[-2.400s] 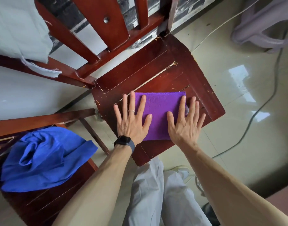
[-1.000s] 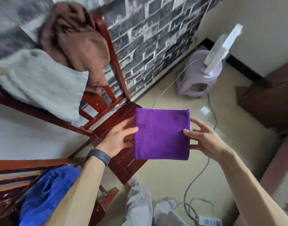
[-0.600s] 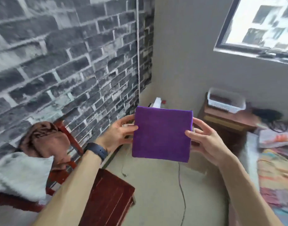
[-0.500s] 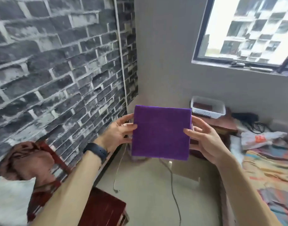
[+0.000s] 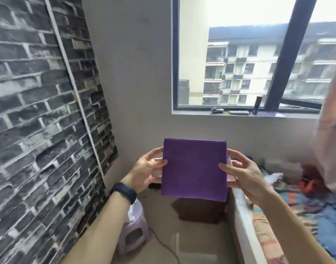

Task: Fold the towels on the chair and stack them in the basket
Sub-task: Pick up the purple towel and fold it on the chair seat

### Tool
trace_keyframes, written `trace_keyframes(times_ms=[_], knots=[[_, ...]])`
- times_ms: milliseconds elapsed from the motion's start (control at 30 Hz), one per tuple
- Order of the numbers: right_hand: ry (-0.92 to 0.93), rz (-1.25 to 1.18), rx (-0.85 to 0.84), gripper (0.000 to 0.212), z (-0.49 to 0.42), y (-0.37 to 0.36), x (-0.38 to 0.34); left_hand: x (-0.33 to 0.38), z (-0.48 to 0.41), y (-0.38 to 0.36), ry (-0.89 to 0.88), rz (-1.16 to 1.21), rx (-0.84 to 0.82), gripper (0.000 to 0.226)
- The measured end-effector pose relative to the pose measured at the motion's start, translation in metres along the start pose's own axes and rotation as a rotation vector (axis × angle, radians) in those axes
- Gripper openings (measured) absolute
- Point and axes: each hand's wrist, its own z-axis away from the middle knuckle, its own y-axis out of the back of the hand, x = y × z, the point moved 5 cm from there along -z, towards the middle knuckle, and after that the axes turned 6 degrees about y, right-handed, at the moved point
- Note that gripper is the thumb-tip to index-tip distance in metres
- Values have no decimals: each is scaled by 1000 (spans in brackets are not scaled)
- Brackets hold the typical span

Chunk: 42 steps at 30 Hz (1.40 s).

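While the left hand [image 5: 146, 169] and right hand [image 5: 243, 175] pinch the folded towel [image 5: 194, 169] upright between them, the carrying step runs; next, finding the unseen basket.

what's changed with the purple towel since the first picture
The purple towel lay folded on the chair seat under two flat hands. The left hand and right hand have since gripped its side edges and lifted it off, and the view has swung from the chair to the window wall. Unchanged over the last second: the towel stays a folded square, held upright between both hands.
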Motion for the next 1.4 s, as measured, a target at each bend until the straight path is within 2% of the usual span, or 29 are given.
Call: trace_keyframes(times_ms=[133,367,567,733,900,1067,1233,1400], knots=[[-27,7,80,43,-71,19,38,-14,-92,10,44,9,7,42],[-206,-3,167,41,-195,38,116,-40,-247,40,238,8,17,35],[-353,-16,291,41,-257,62,184,-78,-345,55,422,-43,43,32],[-459,4,333,39,-307,95,238,-116,-426,58,549,-99,68,31],[-584,18,290,37,-374,134,301,-160,-507,56,649,-101,81,35],[-724,8,207,37,-441,169,346,-183,-569,56,734,-80,132,50],[-808,28,150,40,-504,193,378,-199,-621,62,787,-49,261,45],[-847,96,140,33,-557,206,407,-217,-671,65,821,-28,376,48]])
